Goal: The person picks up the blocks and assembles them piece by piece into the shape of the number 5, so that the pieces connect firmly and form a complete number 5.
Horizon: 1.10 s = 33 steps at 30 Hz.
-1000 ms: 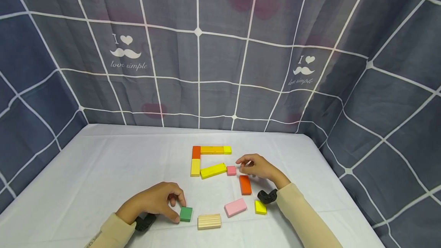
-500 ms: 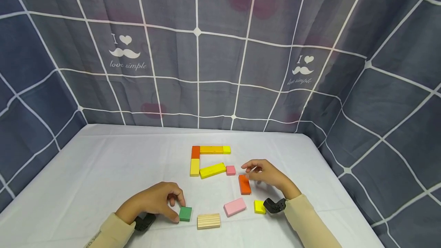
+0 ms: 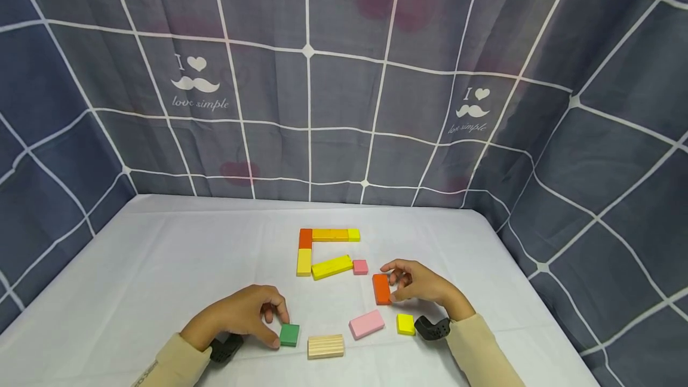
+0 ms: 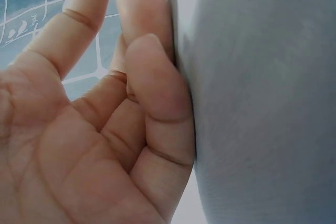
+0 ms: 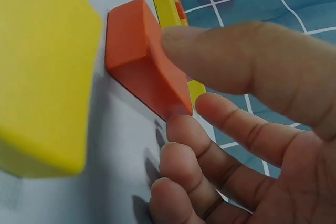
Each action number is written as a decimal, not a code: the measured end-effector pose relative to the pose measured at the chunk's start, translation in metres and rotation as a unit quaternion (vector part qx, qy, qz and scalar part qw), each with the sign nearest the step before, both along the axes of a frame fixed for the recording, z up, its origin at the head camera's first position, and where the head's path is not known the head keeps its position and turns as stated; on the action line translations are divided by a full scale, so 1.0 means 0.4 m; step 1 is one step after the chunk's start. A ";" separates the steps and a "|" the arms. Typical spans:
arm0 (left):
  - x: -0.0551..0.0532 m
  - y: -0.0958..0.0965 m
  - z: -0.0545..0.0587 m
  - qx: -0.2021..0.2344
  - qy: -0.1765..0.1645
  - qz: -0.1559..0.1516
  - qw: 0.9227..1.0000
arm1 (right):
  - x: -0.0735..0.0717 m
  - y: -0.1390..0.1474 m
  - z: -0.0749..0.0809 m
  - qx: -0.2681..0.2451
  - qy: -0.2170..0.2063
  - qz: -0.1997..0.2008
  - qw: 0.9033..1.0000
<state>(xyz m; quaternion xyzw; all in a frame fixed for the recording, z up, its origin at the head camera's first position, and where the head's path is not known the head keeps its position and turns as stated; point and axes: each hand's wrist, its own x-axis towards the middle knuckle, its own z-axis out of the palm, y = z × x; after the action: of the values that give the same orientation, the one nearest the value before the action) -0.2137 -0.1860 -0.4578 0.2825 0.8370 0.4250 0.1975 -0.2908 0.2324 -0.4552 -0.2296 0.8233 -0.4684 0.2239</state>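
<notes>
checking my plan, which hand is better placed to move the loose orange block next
Probably the right: the right hand is close beside the loose orange block, while the left hand is farther off, at the green block.

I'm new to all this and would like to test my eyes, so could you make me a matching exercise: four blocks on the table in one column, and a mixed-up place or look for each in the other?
Things
1. Green block
2. Small pink block
3. Loose orange block
4. Plain wooden block

Places and looks
A. Right beside the fingers of the right hand
B. Ridged along its top
C. Next to the thumb of the left hand
D. At one end of the slanted yellow block

Right pairs: 1-C, 2-D, 3-A, 4-B
</notes>
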 end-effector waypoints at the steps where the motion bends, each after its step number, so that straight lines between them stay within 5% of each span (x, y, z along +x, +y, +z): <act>1: 0.000 0.000 0.000 0.000 0.000 0.000 1.000 | 0.000 0.001 -0.001 -0.003 -0.002 0.001 1.000; 11: -0.002 0.003 0.000 -0.005 -0.001 0.002 1.000 | 0.007 0.003 -0.005 -0.014 0.000 -0.003 1.000; 33: -0.003 0.001 -0.002 -0.005 -0.005 0.005 1.000 | 0.016 -0.039 0.003 0.068 0.075 0.011 0.995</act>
<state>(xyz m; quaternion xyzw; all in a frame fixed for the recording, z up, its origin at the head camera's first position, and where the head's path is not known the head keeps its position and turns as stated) -0.2151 -0.1857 -0.4588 0.2753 0.8392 0.4236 0.2011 -0.2844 0.2169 -0.4541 -0.2574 0.8650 -0.3905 0.1818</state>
